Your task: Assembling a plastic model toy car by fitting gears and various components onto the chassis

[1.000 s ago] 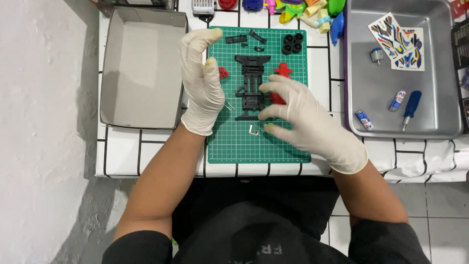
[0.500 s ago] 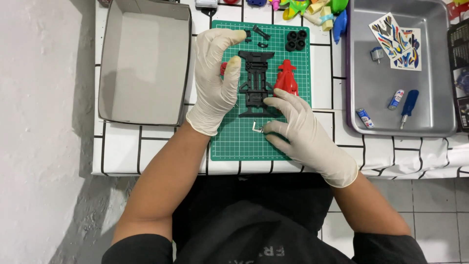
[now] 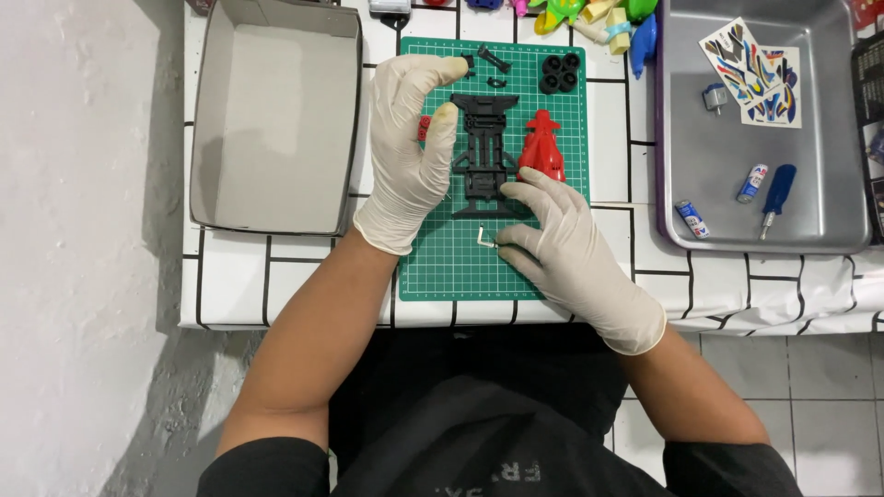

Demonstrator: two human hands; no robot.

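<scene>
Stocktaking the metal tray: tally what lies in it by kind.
In the metal tray:
Sticker sheets: 1
Small grey motor: 1
Batteries: 2
Blue-handled screwdriver: 1
Total: 5

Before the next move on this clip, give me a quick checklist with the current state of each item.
1. Black plastic toy-car chassis lies flat on the green cutting mat: ok.
2. Left hand in a white glove rests at the chassis's left edge: ok.
3. Right hand fingertips meet the small bent metal piece: ok; actual grip: cannot tell.
4. Red plastic car body sits right of the chassis, not held: ok.
5. Four black tyres stay grouped at the mat's top: ok.
6. Blue-handled screwdriver lies in the grey metal tray: ok.
</scene>
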